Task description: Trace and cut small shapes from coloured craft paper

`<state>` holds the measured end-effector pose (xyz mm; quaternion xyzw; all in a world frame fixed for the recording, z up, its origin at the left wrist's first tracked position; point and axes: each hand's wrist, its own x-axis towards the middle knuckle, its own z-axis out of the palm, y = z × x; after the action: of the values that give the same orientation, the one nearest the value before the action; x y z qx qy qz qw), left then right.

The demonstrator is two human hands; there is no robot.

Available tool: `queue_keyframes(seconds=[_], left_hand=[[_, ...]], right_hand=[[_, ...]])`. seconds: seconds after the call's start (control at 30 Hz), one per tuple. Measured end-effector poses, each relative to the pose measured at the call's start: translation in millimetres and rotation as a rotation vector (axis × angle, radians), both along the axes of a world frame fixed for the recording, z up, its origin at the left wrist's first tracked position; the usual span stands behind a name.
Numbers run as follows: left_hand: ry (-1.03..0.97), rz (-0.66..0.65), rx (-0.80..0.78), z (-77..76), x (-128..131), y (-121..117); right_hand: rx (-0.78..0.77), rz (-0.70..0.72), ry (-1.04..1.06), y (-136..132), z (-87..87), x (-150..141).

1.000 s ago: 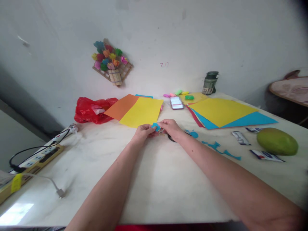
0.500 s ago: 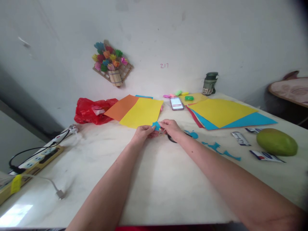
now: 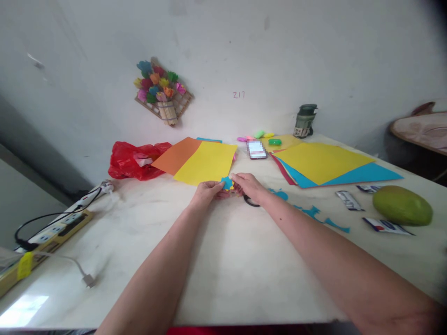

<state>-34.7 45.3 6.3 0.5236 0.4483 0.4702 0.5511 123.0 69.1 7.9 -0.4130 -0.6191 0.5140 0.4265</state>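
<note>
A small blue paper cut-out (image 3: 227, 182) with a jagged edge is held up over the middle of the table between both hands. My left hand (image 3: 207, 190) pinches its left side between thumb and fingers. At its right edge, my right hand (image 3: 248, 184) is closed, thumb and fingertips pressed on the paper. Small yellow bits show at the cut-out's lower edge, too small to name. Under my right wrist lies a black loop (image 3: 250, 202), seemingly a scissor handle, partly hidden. Blue paper scraps (image 3: 311, 212) lie beside my right forearm.
Yellow sheets (image 3: 206, 163) lie behind my hands, with another paper stack (image 3: 321, 160) at right. A phone (image 3: 256, 150) stands between them. A green mango (image 3: 401, 205) and small packets (image 3: 349, 201) lie right; a power strip (image 3: 56, 230) and red bag (image 3: 134, 160) left.
The blue cut-out has turned slightly in my fingers, so more of its jagged edge faces me. My hands have barely moved.
</note>
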Motion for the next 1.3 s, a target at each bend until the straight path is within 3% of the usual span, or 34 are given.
queue_keyframes(seconds=[0.27, 0.47, 0.73, 1.13, 1.3], left_hand=[[-0.036, 0.027, 0.01, -0.3, -1.7, 0.0], [-0.119, 0.041, 0.0, -0.5, 1.5, -0.5], [-0.047, 0.038, 0.012, 0.9, 0.8, -2.2], [-0.144, 0.038, 0.004, 0.4, 4.3, -3.0], [-0.1, 0.019, -0.013, 1.5, 4.3, -4.0]], right_hand=[[-0.06, 0.001, 0.023, 2.0, -2.6, -0.1], [-0.039, -0.077, 0.074, 0.6, -3.4, -5.1], [0.002, -0.109, 0.073, 2.0, -4.4, -7.0], [-0.074, -0.107, 0.152, 2.0, -4.4, -9.8], [-0.019, -0.119, 0.14, 3.0, -5.3, -10.4]])
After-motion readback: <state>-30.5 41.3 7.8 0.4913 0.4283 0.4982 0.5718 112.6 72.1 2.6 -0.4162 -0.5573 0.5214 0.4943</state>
